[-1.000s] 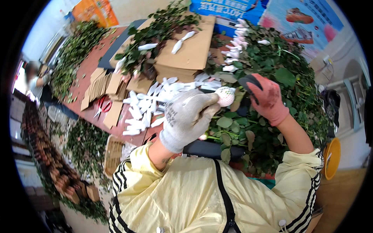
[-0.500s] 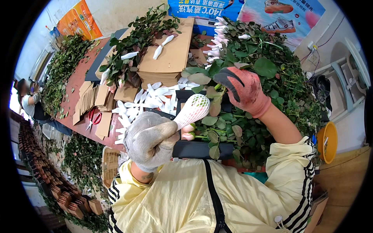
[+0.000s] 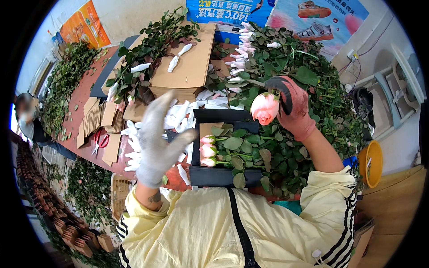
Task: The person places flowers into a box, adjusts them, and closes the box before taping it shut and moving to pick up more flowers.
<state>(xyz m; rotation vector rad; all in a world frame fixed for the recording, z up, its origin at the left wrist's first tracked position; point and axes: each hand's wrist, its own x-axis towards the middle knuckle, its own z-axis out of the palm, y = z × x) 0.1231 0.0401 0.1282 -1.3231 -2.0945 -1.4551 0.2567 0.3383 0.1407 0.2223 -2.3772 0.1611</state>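
Note:
My left hand [image 3: 158,145], in a pale grey glove, is open with fingers spread, left of a black box [image 3: 225,176]. My right hand [image 3: 292,105], in a red-and-black glove, grips a pink rose [image 3: 264,108] near its head, with the bloom bare and facing me. Below it, pink rose heads [image 3: 208,150] lie in a column at the box's left end, their leafy stems [image 3: 241,147] reaching rightward. Many white mesh sleeves [image 3: 132,156] are strewn behind and left of my left hand.
Cardboard stacks [image 3: 178,67] and red scissors [image 3: 100,142] lie on the reddish table [image 3: 85,89], with leafy rose bundles [image 3: 304,67] at right. A yellow bin [image 3: 371,165] stands right, a basket [image 3: 119,196] lower left. Another person [image 3: 27,120] is at the far left.
The white mesh sleeve has come off the rose in my right hand, showing the pink bloom. My left hand has moved left and opened.

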